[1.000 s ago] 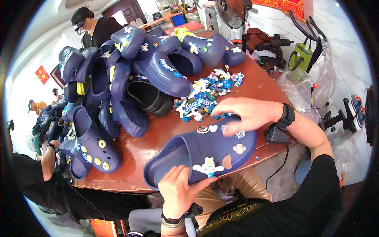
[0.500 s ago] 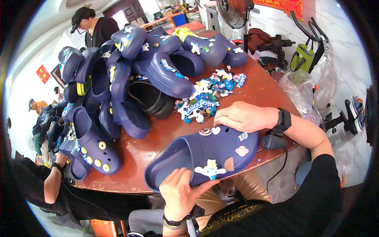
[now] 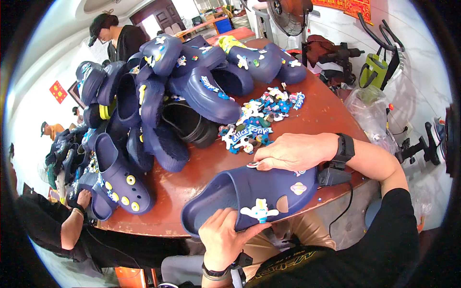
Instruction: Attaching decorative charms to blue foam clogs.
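Left hand [image 3: 224, 236]: grips navy clog [image 3: 249, 194] at its near edge.
Right hand [image 3: 293, 151]: pinches small charm [image 3: 252, 164] against clog.

Round reddish-brown table [image 3: 331, 108] fills the middle, white walls [image 3: 33, 103] behind it. At twelve o'clock a dark wooden door [image 3: 161, 12] and a standing fan [image 3: 288, 14]; at ten, a red paper square [image 3: 58, 91] on the wall.
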The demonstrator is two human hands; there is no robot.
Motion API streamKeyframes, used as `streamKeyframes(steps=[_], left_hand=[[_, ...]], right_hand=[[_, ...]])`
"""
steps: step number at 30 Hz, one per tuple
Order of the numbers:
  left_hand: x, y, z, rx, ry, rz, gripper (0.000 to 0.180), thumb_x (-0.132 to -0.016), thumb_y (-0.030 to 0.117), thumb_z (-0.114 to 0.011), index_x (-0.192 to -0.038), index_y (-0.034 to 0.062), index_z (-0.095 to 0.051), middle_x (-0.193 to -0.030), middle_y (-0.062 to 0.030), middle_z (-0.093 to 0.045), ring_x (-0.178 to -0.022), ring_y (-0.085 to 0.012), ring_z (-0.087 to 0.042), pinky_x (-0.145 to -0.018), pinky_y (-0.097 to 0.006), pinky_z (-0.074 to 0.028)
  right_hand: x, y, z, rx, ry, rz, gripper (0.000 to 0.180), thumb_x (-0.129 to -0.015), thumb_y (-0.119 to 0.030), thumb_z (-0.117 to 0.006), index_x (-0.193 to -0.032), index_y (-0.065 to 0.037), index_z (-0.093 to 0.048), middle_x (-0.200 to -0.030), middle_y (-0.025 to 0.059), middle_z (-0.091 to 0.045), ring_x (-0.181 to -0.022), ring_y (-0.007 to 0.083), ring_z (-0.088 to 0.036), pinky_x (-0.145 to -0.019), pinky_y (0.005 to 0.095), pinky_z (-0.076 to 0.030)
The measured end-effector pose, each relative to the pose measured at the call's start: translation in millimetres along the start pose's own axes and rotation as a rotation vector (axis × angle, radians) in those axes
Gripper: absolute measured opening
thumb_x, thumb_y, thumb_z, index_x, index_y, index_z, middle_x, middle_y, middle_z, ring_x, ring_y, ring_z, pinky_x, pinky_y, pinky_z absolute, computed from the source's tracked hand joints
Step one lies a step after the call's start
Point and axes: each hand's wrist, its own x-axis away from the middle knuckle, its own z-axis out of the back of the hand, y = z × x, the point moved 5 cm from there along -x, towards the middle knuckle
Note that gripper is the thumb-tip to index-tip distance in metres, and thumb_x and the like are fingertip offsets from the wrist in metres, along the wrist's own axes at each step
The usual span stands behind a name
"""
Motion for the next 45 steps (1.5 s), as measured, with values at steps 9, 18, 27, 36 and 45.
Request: streamKeyframes(steps=[9,18,27,36,45], left_hand=[[-2.7,2.0,2.6,0.026,0.024,0.015,0.056,-0.053,0.036,-0.090,-0.064,0.0003,-0.049,-0.058,-0.0139,-0.050,-0.053,-0.0312,-0.051,-0.049,-0.038,-0.039],[-1.2,0.9,3.1,0.038,0.044,0.002,0.057,-0.053,0.038,-0.090,-0.062,0.0009,-0.047,-0.058,-0.0145,-0.050,-0.053,-0.0322,-0.050,-0.048,-0.038,-0.040],[0.8,1.3,3.3,-0.004,0.041,0.018,0.057,-0.054,0.040,-0.090,-0.062,0.0017,-0.049,-0.060,-0.0147,-0.052,-0.053,-0.0327,-0.053,-0.050,-0.039,-0.042],[0.9,0.4,2.8,-0.001,0.043,0.022,0.056,-0.054,0.040,-0.090,-0.063,0.0022,-0.050,-0.061,-0.0150,-0.053,-0.055,-0.0337,-0.054,-0.050,-0.039,-0.043],[0.0,3.5,2.0,-0.015,0.022,0.030,0.055,-0.055,0.039,-0.090,-0.063,0.0017,-0.050,-0.061,-0.0154,-0.053,-0.055,-0.0334,-0.054,-0.051,-0.039,-0.043]], right_hand=[[-2.0,0.9,4.8,-0.058,0.016,-0.021,0.035,-0.101,-0.031,-0.041,-0.109,-0.003,-0.060,-0.094,0.0176,-0.065,-0.083,0.0348,-0.063,-0.074,0.0407,-0.049],[-6.8,3.7,10.3,-0.107,-0.013,-0.048,0.038,-0.103,-0.034,-0.038,-0.105,-0.003,-0.061,-0.089,0.0123,-0.064,-0.081,0.0293,-0.062,-0.075,0.0366,-0.048],[-7.6,-9.4,7.9,-0.019,0.109,-0.062,0.040,-0.103,-0.034,-0.035,-0.102,-0.004,-0.060,-0.082,0.0215,-0.062,-0.073,0.0371,-0.062,-0.068,0.0457,-0.049],[0.4,-13.7,0.6,0.053,0.232,0.020,0.031,-0.100,-0.031,-0.043,-0.096,-0.003,-0.055,-0.073,0.0207,-0.059,-0.068,0.0404,-0.060,-0.062,0.0491,-0.047],[3.7,-9.5,5.8,-0.107,0.063,0.066,0.031,-0.101,-0.028,-0.043,-0.112,-0.003,-0.056,-0.098,0.0180,-0.065,-0.087,0.0334,-0.064,-0.075,0.0418,-0.049]])
